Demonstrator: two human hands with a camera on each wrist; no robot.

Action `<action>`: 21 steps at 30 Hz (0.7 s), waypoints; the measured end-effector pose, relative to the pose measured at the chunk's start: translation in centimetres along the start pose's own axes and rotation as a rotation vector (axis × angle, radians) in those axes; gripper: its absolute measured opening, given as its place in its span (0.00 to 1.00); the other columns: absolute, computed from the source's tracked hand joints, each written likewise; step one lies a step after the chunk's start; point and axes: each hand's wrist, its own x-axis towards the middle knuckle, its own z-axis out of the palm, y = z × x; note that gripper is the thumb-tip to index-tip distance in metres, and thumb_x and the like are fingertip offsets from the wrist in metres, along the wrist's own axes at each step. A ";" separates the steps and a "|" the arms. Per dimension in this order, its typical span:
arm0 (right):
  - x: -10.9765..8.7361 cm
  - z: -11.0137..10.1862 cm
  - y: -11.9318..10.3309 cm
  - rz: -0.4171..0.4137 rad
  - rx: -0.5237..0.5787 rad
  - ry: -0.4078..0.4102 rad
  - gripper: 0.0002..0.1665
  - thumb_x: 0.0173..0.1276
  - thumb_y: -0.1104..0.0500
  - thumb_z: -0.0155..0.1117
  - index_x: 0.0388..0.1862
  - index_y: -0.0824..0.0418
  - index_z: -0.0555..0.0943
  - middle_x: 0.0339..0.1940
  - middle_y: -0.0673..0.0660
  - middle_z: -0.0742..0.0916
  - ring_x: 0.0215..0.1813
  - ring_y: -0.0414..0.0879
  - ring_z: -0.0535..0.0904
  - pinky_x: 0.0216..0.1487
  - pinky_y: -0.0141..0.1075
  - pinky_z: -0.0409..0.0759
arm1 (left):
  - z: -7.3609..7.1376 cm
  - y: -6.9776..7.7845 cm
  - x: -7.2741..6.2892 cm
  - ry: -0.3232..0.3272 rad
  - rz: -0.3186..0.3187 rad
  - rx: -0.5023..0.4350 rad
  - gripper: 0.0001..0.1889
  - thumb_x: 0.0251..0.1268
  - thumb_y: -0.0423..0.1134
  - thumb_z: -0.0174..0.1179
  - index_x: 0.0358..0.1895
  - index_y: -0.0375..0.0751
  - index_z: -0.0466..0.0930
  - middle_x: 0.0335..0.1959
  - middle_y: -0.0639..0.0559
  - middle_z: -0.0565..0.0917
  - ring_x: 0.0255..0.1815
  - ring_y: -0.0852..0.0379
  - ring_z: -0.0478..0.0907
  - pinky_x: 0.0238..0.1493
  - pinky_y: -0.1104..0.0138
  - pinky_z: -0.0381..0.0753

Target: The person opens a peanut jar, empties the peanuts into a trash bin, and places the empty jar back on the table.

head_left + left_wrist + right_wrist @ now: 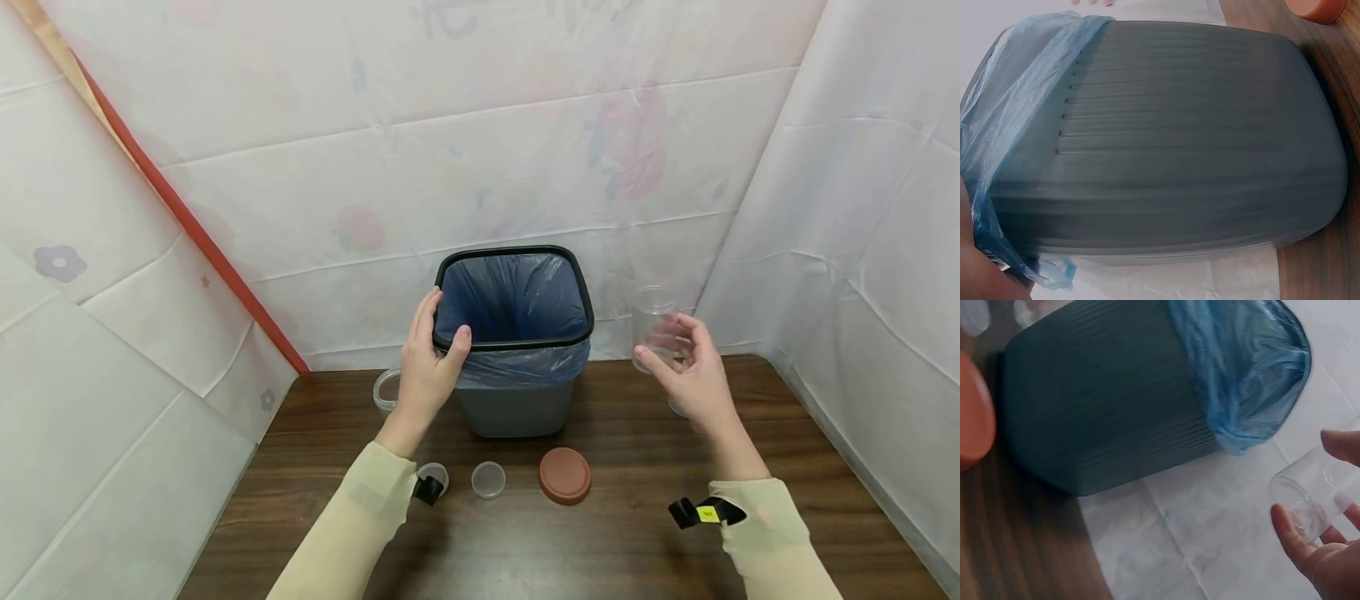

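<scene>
A dark grey trash bin (516, 410) stands upright with a blue plastic liner (517, 292) folded over its side under a black rim (525, 344). My left hand (429, 362) holds the bin at the rim's front left corner, fingers along the left side and thumb at the front. To the right of the bin, my right hand (693, 375) grips a clear plastic jar (654, 315) raised above the table. In the right wrist view, thumb and fingers lie around that see-through jar (1310, 490).
A clear container (386, 390) is partly hidden behind my left hand. On the wooden table (615, 533) in front lie a reddish-brown round lid (565, 476), a small clear round piece (488, 480) and another clear piece (435, 475) by my left wrist. White sheeting (300, 208) surrounds the table.
</scene>
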 end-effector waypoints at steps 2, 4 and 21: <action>-0.2 0.3 0.5 0.010 -0.036 -0.037 0.43 0.74 0.69 0.74 0.80 0.69 0.62 0.67 0.60 0.77 0.62 0.38 0.80 0.57 0.21 0.80 | 0.0 0.0 0.0 -0.001 0.002 -0.002 0.45 0.79 0.69 0.52 0.84 0.40 0.67 0.84 0.41 0.68 0.85 0.47 0.65 0.80 0.40 0.66; -0.4 0.5 1.0 0.017 -0.058 -0.062 0.43 0.74 0.69 0.74 0.79 0.70 0.61 0.68 0.64 0.75 0.62 0.37 0.80 0.57 0.21 0.80 | -0.1 0.1 0.0 -0.004 0.000 -0.002 0.45 0.79 0.70 0.52 0.85 0.40 0.66 0.84 0.42 0.68 0.85 0.47 0.65 0.80 0.40 0.66; -1.1 1.3 6.3 0.216 -0.448 -0.137 0.45 0.68 0.46 0.83 0.71 0.66 0.69 0.63 0.72 0.85 0.60 0.65 0.87 0.60 0.55 0.85 | -0.2 0.2 0.0 -0.025 -0.022 0.004 0.46 0.78 0.71 0.52 0.85 0.40 0.66 0.85 0.44 0.67 0.86 0.48 0.63 0.81 0.41 0.64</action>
